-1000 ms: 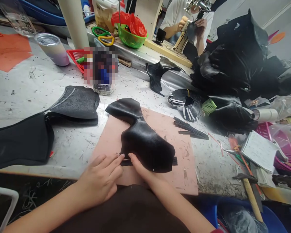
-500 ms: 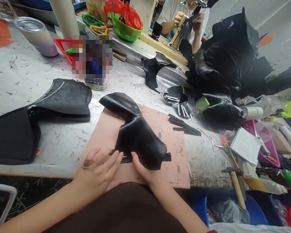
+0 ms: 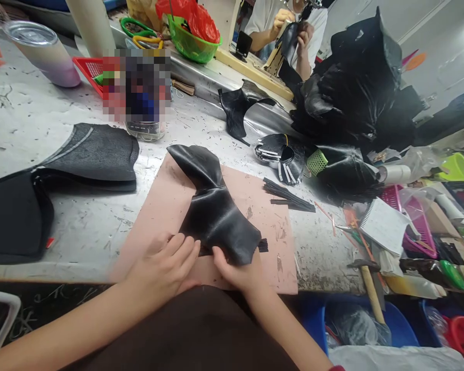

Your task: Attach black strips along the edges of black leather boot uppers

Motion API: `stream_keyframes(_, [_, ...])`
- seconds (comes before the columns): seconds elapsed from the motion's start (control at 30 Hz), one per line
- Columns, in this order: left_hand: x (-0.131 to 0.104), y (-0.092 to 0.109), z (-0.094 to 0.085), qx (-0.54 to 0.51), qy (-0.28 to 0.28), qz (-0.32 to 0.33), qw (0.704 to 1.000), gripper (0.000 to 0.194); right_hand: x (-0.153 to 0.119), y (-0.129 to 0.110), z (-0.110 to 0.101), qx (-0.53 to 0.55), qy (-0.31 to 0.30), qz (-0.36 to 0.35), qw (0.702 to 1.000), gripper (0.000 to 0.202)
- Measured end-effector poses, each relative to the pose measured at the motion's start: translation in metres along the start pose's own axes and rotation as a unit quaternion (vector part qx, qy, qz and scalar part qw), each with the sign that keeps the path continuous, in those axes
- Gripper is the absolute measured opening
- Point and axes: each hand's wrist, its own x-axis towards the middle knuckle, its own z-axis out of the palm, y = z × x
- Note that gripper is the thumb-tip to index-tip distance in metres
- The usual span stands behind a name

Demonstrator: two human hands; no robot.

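Note:
A black leather piece [image 3: 222,219], shaped like a shoe upper with a seam across its narrow middle, lies over a pink board [image 3: 150,211]. My right hand [image 3: 239,273] grips its near right part, thumb on top and the other fingers hidden underneath. At the near left corner my left hand [image 3: 168,263] has its fingers curled in against the edge; the leather between the fingertips is mostly covered. Thin black strips [image 3: 263,246] stick out from under the leather on the right.
More black strips [image 3: 290,196] lie right of the board. Folded dark pieces [image 3: 96,159] are at left, a tumbler [image 3: 42,54] behind them. Banded black pieces [image 3: 280,157] and a hammer [image 3: 371,293] are on the right. Across the bench, a person works at a sewing machine [image 3: 274,64].
The leather's near right part is raised and slightly bent, with my right fingers now beneath it. My left fingers have curled from a straighter pose. The whole view has shifted a little.

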Motion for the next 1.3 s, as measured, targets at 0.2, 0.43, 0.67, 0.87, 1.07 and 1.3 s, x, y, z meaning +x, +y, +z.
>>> stream_keyframes(0.2, [0.002, 0.001, 0.006, -0.003, 0.002, 0.046, 0.999, 0.037, -0.002, 0.008, -0.010, 0.076, -0.001, 0.080, 0.994, 0.024])
stream_keyframes(0.43, [0.003, 0.005, 0.008, -0.027, 0.023, 0.027, 0.999, 0.042, 0.002, 0.011, -0.013, 0.081, -0.017, 0.085, 0.993, 0.030])
stream_keyframes(0.67, [0.003, 0.007, 0.011, -0.001, 0.012, 0.027, 1.000, 0.037, 0.015, 0.015, -0.015, 0.039, -0.057, 0.103, 0.992, 0.030])
stream_keyframes(0.87, [0.006, 0.005, 0.009, -0.007, -0.009, 0.032, 0.999, 0.033, 0.022, 0.015, -0.018, 0.034, -0.093, 0.104, 0.990, 0.030])
stream_keyframes(1.07, [0.015, 0.005, 0.006, -0.002, 0.014, 0.060, 0.998, 0.026, 0.024, 0.015, -0.020, 0.013, -0.104, 0.075, 0.992, 0.027])
stream_keyframes(1.3, [0.023, 0.009, 0.006, 0.053, 0.030, 0.093, 0.994, 0.034, 0.020, 0.013, -0.015, -0.070, -0.102, 0.065, 0.990, 0.023])
